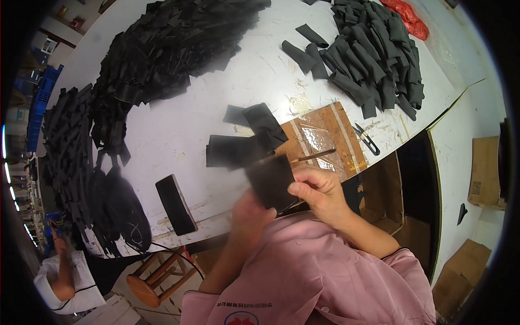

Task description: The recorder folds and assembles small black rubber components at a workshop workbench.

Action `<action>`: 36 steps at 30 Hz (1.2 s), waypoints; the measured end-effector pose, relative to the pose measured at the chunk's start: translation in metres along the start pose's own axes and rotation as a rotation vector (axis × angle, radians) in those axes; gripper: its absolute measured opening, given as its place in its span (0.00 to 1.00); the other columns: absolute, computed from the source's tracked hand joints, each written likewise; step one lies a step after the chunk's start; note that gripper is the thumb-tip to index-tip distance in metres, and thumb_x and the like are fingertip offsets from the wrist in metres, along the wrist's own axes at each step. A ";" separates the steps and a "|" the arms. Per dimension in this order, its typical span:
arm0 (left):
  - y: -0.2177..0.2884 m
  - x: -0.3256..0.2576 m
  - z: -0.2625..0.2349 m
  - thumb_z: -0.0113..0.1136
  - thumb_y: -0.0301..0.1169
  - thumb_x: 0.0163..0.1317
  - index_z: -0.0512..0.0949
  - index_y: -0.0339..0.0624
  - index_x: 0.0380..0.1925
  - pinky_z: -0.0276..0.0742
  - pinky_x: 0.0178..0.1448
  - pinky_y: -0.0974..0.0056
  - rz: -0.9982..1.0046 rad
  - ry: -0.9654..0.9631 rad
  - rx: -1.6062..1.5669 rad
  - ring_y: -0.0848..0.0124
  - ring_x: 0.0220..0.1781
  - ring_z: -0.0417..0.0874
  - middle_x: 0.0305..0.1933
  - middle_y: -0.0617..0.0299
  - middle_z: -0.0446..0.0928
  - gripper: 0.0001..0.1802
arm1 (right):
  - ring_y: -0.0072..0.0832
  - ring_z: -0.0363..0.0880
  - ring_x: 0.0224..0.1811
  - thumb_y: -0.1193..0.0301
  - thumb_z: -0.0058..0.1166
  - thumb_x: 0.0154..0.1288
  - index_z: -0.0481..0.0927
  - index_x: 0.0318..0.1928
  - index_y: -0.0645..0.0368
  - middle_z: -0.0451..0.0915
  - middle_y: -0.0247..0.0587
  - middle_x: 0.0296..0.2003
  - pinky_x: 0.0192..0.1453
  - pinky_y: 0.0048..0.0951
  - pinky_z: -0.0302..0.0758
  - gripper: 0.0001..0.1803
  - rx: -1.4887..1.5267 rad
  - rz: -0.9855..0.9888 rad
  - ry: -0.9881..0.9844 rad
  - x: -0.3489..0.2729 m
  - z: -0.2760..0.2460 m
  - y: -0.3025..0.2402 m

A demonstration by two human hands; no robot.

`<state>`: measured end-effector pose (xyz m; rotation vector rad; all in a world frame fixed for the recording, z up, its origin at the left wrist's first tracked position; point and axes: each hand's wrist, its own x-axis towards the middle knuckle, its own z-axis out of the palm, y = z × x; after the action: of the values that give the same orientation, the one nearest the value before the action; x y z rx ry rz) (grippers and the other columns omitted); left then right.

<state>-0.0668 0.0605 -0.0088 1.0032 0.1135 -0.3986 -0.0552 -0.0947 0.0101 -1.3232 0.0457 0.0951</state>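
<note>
Between my hands, just above the near table edge, is a flat piece of black fabric (269, 179). My right hand (319, 189) pinches its right edge between thumb and fingers. At its lower left my left hand (252, 214) grips it; that hand is smeared by motion, but its thumb shows on the fabric. Beyond lie several loose black fabric pieces (238, 150), partly overlapping a brown board (346, 138) with clear tape on it. A thin brown stick (320, 155) rests on the board. Black thread snips (367, 140) sit at the board's right.
A large heap of black fabric pieces (168, 49) covers the far left; rolled dark tubes (374, 59) pile up far right near a red plastic bag (407, 19). A phone (176, 205) lies left. Below stand a wooden stool (143, 290) and cardboard box (387, 200). Another person (70, 281) works at left.
</note>
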 end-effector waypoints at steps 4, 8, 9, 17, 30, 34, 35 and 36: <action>0.021 0.025 -0.007 0.51 0.39 0.57 0.64 0.30 0.47 0.65 0.52 0.67 -0.146 -0.273 -0.256 0.68 0.48 0.71 0.46 0.52 0.70 0.25 | 0.27 0.73 0.28 0.77 0.51 0.55 0.75 0.31 0.66 0.76 0.38 0.26 0.34 0.23 0.70 0.04 -0.415 -0.125 -0.261 -0.001 -0.030 -0.015; 0.033 0.042 -0.004 0.48 0.43 0.58 0.67 0.27 0.41 0.68 0.48 0.69 -0.168 -0.430 -0.015 0.70 0.42 0.74 0.41 0.52 0.72 0.25 | 0.34 0.73 0.29 0.74 0.52 0.54 0.75 0.30 0.66 0.74 0.42 0.24 0.34 0.29 0.69 0.06 -0.505 -0.035 -0.375 0.003 -0.039 -0.026; 0.036 0.044 -0.003 0.48 0.43 0.58 0.67 0.27 0.41 0.68 0.48 0.69 -0.172 -0.432 -0.015 0.70 0.42 0.74 0.41 0.52 0.72 0.25 | 0.34 0.73 0.29 0.74 0.52 0.54 0.75 0.30 0.66 0.74 0.42 0.24 0.34 0.29 0.69 0.06 -0.505 -0.033 -0.371 0.004 -0.041 -0.028; 0.063 0.045 0.012 0.60 0.28 0.50 0.74 0.32 0.29 0.67 0.30 0.80 -0.291 -0.413 0.359 0.84 0.26 0.72 0.27 0.65 0.74 0.10 | 0.41 0.71 0.28 0.72 0.52 0.54 0.73 0.27 0.65 0.72 0.46 0.22 0.35 0.34 0.69 0.07 -0.639 -0.114 -0.455 0.010 -0.046 -0.038; 0.068 0.021 0.018 0.55 0.20 0.53 0.75 0.33 0.30 0.68 0.22 0.77 0.011 -0.528 0.873 0.81 0.18 0.73 0.20 0.64 0.74 0.04 | 0.43 0.71 0.30 0.69 0.51 0.55 0.73 0.27 0.64 0.72 0.48 0.22 0.35 0.36 0.68 0.09 -0.678 -0.038 -0.578 0.005 -0.048 -0.032; 0.059 0.020 0.015 0.55 0.22 0.53 0.75 0.36 0.30 0.69 0.25 0.76 -0.083 -0.411 0.811 0.80 0.21 0.74 0.21 0.64 0.74 0.04 | 0.43 0.71 0.31 0.68 0.53 0.53 0.73 0.27 0.64 0.73 0.47 0.25 0.34 0.37 0.68 0.10 -0.720 -0.014 -0.579 0.004 -0.043 -0.029; 0.053 0.020 0.016 0.55 0.21 0.54 0.74 0.34 0.29 0.67 0.22 0.78 -0.099 -0.305 0.723 0.82 0.19 0.72 0.19 0.66 0.73 0.03 | 0.42 0.71 0.31 0.68 0.54 0.53 0.73 0.29 0.63 0.72 0.46 0.27 0.33 0.36 0.68 0.10 -0.950 -0.252 -0.313 0.003 -0.036 -0.029; 0.047 0.020 0.017 0.55 0.21 0.54 0.74 0.34 0.29 0.67 0.22 0.78 -0.097 -0.305 0.723 0.82 0.19 0.72 0.19 0.66 0.73 0.03 | 0.41 0.71 0.31 0.68 0.55 0.52 0.73 0.30 0.63 0.72 0.45 0.28 0.33 0.36 0.67 0.10 -1.159 -0.489 -0.029 0.001 -0.031 -0.031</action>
<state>-0.0321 0.0628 0.0322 1.6351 -0.2789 -0.7020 -0.0508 -0.1320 0.0326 -2.4454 -0.4163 -0.3290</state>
